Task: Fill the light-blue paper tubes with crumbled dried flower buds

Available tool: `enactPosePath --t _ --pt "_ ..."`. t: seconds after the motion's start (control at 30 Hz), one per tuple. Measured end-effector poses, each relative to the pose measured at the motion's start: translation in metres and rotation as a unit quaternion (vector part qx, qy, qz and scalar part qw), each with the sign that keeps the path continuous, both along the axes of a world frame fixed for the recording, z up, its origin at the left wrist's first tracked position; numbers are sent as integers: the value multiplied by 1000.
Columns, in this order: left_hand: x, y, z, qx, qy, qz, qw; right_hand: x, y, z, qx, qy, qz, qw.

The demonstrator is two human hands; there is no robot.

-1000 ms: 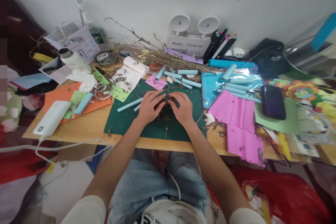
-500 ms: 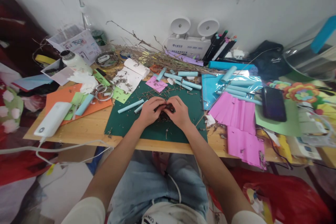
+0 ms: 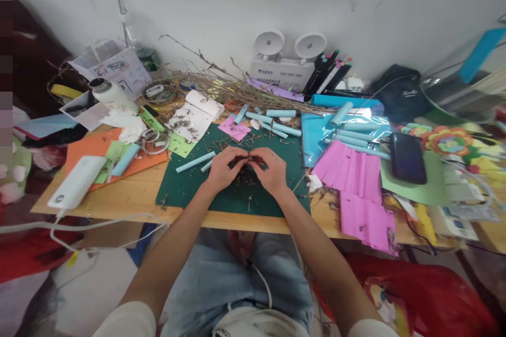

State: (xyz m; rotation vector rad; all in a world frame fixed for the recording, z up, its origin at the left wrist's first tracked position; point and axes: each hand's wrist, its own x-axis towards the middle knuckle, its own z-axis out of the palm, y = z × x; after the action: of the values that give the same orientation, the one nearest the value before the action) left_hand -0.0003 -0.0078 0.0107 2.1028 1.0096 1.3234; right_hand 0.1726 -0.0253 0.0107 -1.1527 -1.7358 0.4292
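Observation:
My left hand (image 3: pixel 223 168) and my right hand (image 3: pixel 271 168) meet over the dark green cutting mat (image 3: pixel 185 184). Both have their fingers pinched together on a small clump of dry twigs and leaf bits (image 3: pixel 249 158) held just above the mat. More crumbs of dry plant litter lie scattered on the mat below them. A light blue paper roll (image 3: pixel 195 161) lies on the mat just left of my left hand.
Dry branches (image 3: pixel 221 81) lie along the back. Blue paper rolls (image 3: pixel 276 122), pink paper sheets (image 3: pixel 356 179), a black phone (image 3: pixel 408 158), a white power bank (image 3: pixel 73 181) with cable, orange paper (image 3: pixel 85 145), a marker set (image 3: pixel 328 71) and a white twin-headed lamp (image 3: pixel 284 58) crowd the wooden table (image 3: pixel 118 195).
My hands, flat on the heap of twigs a second ago, have drawn together and lifted slightly, fingers now pinching a clump between them.

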Motion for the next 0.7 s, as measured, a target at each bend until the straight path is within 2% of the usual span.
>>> enactPosePath --t 0.13,0.4,0.7 --pt "-1 0 0 -8 17 8 1000 1 1 2 21 -18 7 1000" --pt "-1 2 0 21 58 15 998 0 1 3 35 -10 5 999" --pt "-2 5 -3 39 43 60 997 4 0 10 45 -24 -43 998"
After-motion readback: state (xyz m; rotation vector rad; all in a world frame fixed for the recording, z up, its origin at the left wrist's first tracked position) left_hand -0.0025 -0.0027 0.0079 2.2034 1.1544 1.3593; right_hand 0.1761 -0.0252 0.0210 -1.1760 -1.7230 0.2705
